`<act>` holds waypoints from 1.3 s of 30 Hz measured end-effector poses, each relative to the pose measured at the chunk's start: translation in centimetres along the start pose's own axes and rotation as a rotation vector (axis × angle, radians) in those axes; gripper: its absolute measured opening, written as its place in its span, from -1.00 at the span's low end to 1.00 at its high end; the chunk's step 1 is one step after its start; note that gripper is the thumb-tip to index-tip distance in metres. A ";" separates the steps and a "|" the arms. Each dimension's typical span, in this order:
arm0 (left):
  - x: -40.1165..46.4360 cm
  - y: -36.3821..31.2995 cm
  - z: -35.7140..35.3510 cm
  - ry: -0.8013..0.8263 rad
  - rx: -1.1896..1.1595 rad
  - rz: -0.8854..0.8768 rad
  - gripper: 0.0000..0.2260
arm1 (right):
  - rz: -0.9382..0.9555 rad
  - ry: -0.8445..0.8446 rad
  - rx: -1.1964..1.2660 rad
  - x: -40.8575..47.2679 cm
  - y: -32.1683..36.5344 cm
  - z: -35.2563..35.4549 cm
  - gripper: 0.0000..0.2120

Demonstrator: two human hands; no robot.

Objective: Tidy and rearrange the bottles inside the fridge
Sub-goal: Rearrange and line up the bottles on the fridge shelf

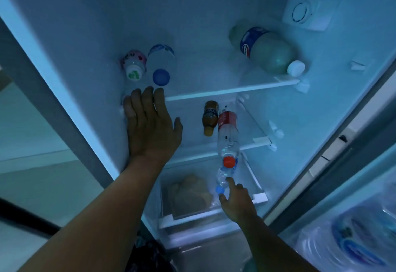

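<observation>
Bottle [222, 178], small, clear and blue-capped, lies on the fridge's lowest shelf [260, 196] with its long axis running front to back, cap toward the door, pinched by the right hand [236, 201], while the left hand [150, 126] rests flat, fingers straight, on the top shelf's edge [225, 91].

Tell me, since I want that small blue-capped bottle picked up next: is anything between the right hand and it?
Nothing visible is. The right hand is already at the small blue-capped bottle, thumb and forefinger either side of its cap. The red-capped bottle stands just behind it, on the shelf above, not in the way.
</observation>
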State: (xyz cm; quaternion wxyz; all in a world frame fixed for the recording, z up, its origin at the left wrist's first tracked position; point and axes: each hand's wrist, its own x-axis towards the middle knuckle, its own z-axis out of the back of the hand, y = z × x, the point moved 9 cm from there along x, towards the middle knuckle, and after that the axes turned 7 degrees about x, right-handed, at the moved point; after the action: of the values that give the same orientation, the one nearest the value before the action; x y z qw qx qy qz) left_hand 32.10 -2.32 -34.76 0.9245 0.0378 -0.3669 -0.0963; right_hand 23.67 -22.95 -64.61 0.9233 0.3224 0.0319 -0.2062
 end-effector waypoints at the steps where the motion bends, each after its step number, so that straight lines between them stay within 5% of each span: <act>1: 0.1 -0.1 0.0 -0.012 0.003 0.004 -0.33 | 0.015 0.023 -0.018 0.2 0.0 -0.6 -0.46; 16: 0.1 -0.5 -0.2 -0.102 -0.064 0.043 -0.30 | 0.038 0.237 0.150 1.1 -0.7 -3.9 -0.52; 27: -0.1 -0.6 0.7 0.044 -0.088 0.023 -0.19 | 0.105 -0.231 0.072 -1.5 1.0 2.4 -0.70; 35: -0.4 -0.4 2.0 0.146 -0.100 0.007 -0.23 | -0.005 -0.735 0.378 -6.4 0.7 11.3 -0.76; 39: 0.0 -0.3 2.3 0.162 -0.099 0.000 -0.25 | 0.076 -0.698 0.285 -6.0 1.7 11.9 -0.69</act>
State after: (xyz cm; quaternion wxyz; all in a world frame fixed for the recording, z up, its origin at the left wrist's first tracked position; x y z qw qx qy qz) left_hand 30.47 -2.60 -33.13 0.9518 -0.0005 -0.2858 -0.1111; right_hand 18.02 -26.87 -53.06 0.8314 0.3591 -0.3259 -0.2715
